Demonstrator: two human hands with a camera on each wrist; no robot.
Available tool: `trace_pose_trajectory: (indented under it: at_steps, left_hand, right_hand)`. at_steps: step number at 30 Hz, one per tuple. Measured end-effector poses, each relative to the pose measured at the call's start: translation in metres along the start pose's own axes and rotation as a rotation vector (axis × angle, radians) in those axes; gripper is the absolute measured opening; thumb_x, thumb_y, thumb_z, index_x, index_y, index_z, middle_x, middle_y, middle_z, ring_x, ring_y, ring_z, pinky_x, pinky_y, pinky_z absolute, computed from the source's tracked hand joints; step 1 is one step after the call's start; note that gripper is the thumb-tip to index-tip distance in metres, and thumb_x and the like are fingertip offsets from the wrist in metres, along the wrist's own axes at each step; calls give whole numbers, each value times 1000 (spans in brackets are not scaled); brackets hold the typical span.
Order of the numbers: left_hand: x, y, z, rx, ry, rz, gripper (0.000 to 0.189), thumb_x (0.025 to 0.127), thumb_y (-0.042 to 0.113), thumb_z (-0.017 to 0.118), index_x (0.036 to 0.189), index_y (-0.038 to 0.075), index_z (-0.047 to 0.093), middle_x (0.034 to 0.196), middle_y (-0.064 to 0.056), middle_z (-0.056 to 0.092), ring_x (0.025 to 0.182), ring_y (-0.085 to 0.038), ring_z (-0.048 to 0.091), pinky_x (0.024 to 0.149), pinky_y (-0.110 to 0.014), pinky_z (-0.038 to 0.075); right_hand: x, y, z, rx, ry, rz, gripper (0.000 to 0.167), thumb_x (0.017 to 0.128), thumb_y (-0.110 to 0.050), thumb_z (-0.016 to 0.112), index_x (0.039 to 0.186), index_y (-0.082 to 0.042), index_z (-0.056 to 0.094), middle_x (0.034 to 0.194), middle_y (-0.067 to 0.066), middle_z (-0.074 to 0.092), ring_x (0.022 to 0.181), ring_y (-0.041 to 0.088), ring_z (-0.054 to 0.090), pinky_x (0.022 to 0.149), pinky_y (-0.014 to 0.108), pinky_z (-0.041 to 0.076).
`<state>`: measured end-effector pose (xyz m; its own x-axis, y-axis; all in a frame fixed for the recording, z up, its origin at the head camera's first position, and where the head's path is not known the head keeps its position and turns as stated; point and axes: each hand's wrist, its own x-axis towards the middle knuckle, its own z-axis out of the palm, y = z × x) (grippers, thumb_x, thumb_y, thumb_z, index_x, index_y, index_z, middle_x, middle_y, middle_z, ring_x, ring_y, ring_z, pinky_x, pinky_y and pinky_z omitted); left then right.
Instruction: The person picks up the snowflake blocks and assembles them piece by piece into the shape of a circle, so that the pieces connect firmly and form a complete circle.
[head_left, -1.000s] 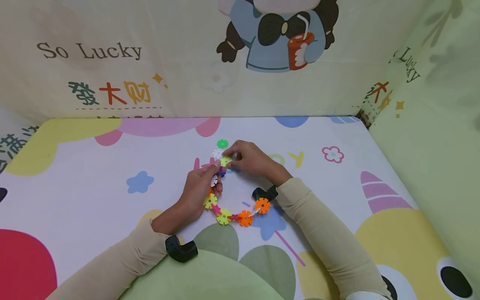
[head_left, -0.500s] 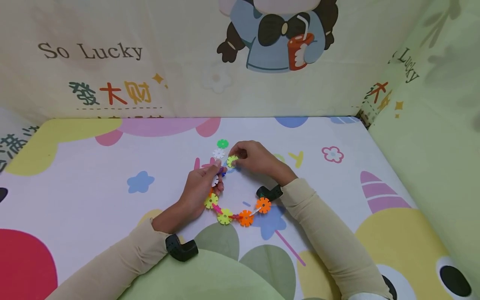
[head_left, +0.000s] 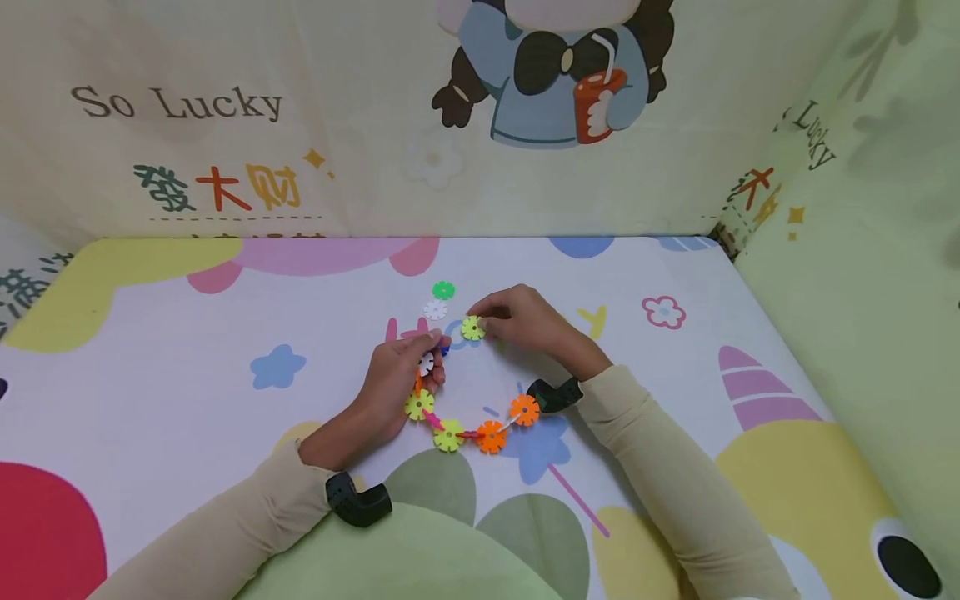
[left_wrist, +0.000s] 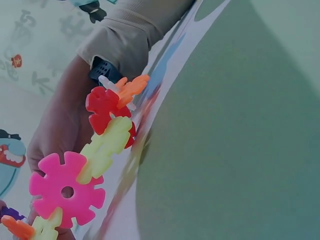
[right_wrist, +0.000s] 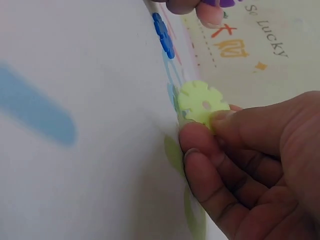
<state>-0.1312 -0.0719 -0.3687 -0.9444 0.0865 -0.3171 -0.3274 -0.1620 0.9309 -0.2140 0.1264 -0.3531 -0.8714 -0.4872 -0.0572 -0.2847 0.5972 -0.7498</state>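
Observation:
My left hand (head_left: 393,379) grips the end of a chain of notched plastic snowflake discs (head_left: 448,436) that curves across the table toward the right wrist. Yellow, pink, red, orange and white discs are slotted together edge to edge. The pink disc (left_wrist: 67,191) shows large in the left wrist view. A purple disc (right_wrist: 220,2) sits at the left fingertips. Between thumb and fingers, my right hand (head_left: 536,321) pinches a single yellow-green snowflake disc (right_wrist: 197,100), apart from the chain. A blue disc (right_wrist: 163,36) lies on the table by the left fingertips.
A loose white disc (head_left: 435,310) and a green disc (head_left: 443,290) lie just beyond the hands. The tabletop (head_left: 187,400) carries a printed cartoon cover. A cloth backdrop (head_left: 360,117) rises at its far edge, another cloth (head_left: 862,317) along the right.
My right hand has drawn the yellow-green disc away to the right from the left fingertips and the white disc. The left hand stays nearly still with the chain.

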Motion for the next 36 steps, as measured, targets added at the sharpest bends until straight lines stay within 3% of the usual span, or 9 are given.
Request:
trace_pose_trajectory:
  at_steps: [6,13,20,25,31,36]
  left_hand:
    - [-1,2,0,3,-12,-12,36,101,27,52,113,-4,65,75,-6,55,59,-15,51,53,-18,46]
    - [-1,3,0,35,-24,-9,37,102,28,49,114,-4,65,78,-6,55,61,-15,52,54,-18,46]
    - [0,1,0,62,-55,5,39,102,30,49,112,-4,64,78,-7,55,60,-16,52,55,-19,47]
    - [0,1,-1,64,-86,20,43,102,33,50,107,-8,62,75,-8,55,58,-16,51,56,-19,46]
    - [1,0,-1,51,-89,24,42,102,33,50,110,-7,63,76,-7,55,59,-15,51,55,-18,46]
    - [2,-1,-1,54,-94,21,43,102,33,50,101,-9,59,74,-8,55,58,-16,51,55,-19,47]
  right_hand:
    - [-5,-4,-1,175,9,-44,17,92,-2,64,107,0,73,91,7,72,71,19,67,69,30,54]
    - [-10,-8,-4,205,25,-66,16,92,-4,64,105,0,72,83,6,71,69,23,66,66,32,55]
    - [-16,-13,-6,307,-12,-105,16,92,-3,64,105,2,72,84,8,72,72,31,69,68,38,57]
    - [-17,-21,-2,299,-13,-129,15,91,-2,64,104,2,72,85,7,72,74,29,68,70,36,57]
    - [-18,-24,0,304,8,-97,15,91,-1,64,103,3,72,85,8,72,75,31,67,71,38,57]
    - [-17,-24,2,310,5,-94,18,91,-1,64,107,4,70,82,9,70,75,31,68,70,36,56]
